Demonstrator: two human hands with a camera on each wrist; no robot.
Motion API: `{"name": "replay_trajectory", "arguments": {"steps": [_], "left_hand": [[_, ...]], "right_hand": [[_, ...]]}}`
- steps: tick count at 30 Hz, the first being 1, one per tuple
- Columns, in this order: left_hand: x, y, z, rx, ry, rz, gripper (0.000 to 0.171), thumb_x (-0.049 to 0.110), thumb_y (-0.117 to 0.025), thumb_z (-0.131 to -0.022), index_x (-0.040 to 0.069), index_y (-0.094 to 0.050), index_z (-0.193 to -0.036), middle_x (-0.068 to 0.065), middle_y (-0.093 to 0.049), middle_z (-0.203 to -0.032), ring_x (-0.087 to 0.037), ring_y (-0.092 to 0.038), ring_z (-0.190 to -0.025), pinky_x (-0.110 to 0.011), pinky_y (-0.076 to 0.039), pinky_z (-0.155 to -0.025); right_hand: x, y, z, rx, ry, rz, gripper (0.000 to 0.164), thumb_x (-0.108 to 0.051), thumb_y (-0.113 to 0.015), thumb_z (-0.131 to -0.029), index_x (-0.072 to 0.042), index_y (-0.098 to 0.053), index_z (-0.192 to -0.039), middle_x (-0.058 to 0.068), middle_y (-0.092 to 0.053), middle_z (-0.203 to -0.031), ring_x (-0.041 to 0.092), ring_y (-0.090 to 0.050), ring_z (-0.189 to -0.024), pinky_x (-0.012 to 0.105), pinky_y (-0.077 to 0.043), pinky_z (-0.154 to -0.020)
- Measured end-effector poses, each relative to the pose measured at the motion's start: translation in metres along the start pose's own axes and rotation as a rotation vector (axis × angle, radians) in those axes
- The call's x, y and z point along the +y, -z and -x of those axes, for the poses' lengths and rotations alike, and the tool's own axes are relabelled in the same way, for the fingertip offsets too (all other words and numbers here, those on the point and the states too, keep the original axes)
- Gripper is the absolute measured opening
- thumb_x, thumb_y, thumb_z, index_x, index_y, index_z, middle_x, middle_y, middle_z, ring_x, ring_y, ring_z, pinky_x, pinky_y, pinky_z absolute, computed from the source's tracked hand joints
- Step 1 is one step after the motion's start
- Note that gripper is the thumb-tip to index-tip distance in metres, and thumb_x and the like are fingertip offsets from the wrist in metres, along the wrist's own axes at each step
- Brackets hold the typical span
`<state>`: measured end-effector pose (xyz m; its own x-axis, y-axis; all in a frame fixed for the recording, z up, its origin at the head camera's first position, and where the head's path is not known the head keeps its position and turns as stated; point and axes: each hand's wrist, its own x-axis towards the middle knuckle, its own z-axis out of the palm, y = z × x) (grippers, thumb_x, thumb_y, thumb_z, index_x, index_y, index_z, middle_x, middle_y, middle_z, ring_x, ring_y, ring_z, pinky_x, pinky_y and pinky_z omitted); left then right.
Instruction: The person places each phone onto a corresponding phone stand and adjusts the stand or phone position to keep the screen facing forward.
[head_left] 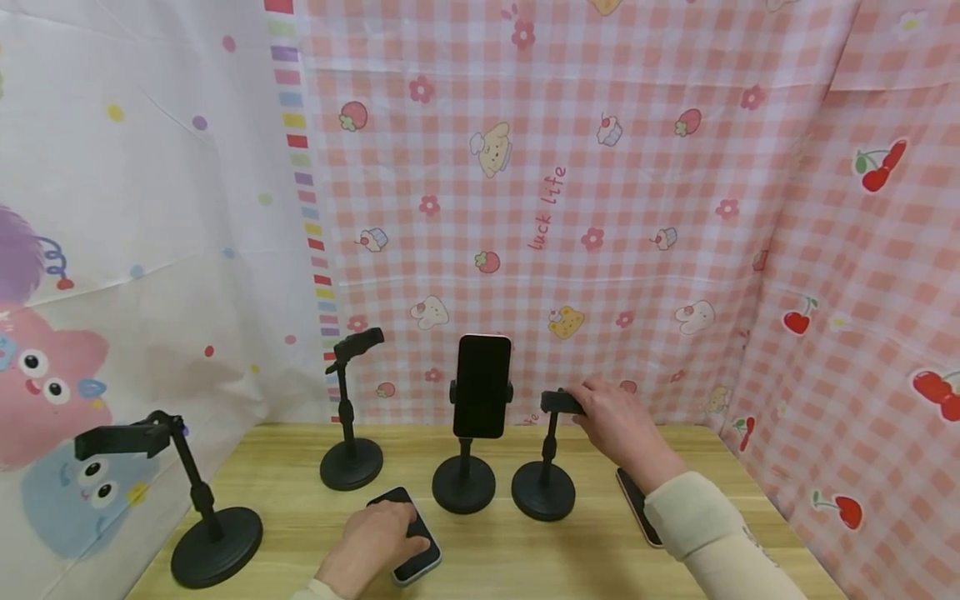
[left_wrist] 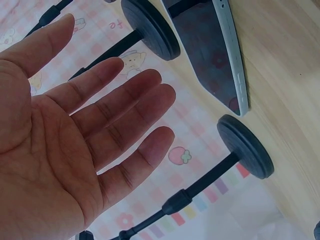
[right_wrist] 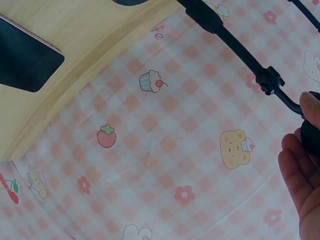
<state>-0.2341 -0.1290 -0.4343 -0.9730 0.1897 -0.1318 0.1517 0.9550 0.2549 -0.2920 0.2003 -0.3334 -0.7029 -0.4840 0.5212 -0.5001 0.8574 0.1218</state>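
Observation:
My left hand (head_left: 371, 537) is over a dark-screened phone (head_left: 415, 568) that lies flat on the table. In the left wrist view the fingers of that hand (left_wrist: 100, 125) are loosely extended, apart from the phone (left_wrist: 207, 50), with nothing in them. My right hand (head_left: 618, 429) grips the clamp head of a black phone stand (head_left: 543, 492), thumb on one side and fingers on the other. The right wrist view catches only part of this hand (right_wrist: 295, 170) at its edge, around the black clamp (right_wrist: 310, 139). The stand's round base rests on the table.
An upright phone (head_left: 482, 386) sits in the middle stand (head_left: 463, 485). Two more black stands, one farther back (head_left: 351, 463) and one nearer (head_left: 217, 547), stand at the left. Another phone (head_left: 636, 504) lies under my right forearm. Patterned cloth (head_left: 637, 192) hangs behind the wooden table.

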Motion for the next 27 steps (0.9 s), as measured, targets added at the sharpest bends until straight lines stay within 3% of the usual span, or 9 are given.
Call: {"name": "replay_trajectory", "arguments": {"steps": [20,27], "left_hand": [[0.002,-0.003,0.0,-0.002,-0.001,-0.005,0.037,0.039,-0.077,-0.085,0.007,-0.07,-0.104,-0.007,-0.067,-0.098,-0.024,-0.061,-0.089,-0.051,-0.052,-0.08],[0.001,-0.003,0.0,0.011,-0.03,0.012,0.038,0.038,-0.077,-0.085,0.006,-0.069,-0.104,-0.007,-0.066,-0.098,-0.026,-0.061,-0.089,-0.051,-0.051,-0.08]], "right_hand": [[0.006,0.002,0.009,-0.008,-0.078,-0.095,0.062,-0.018,-0.085,-0.08,-0.002,-0.057,-0.132,0.016,-0.065,-0.114,0.031,-0.067,-0.091,0.047,-0.055,-0.075],[0.012,0.006,0.014,-0.1,-0.183,-0.037,0.07,-0.028,-0.083,-0.082,0.002,-0.051,-0.138,0.019,-0.065,-0.116,0.034,-0.066,-0.094,0.05,-0.054,-0.077]]}}
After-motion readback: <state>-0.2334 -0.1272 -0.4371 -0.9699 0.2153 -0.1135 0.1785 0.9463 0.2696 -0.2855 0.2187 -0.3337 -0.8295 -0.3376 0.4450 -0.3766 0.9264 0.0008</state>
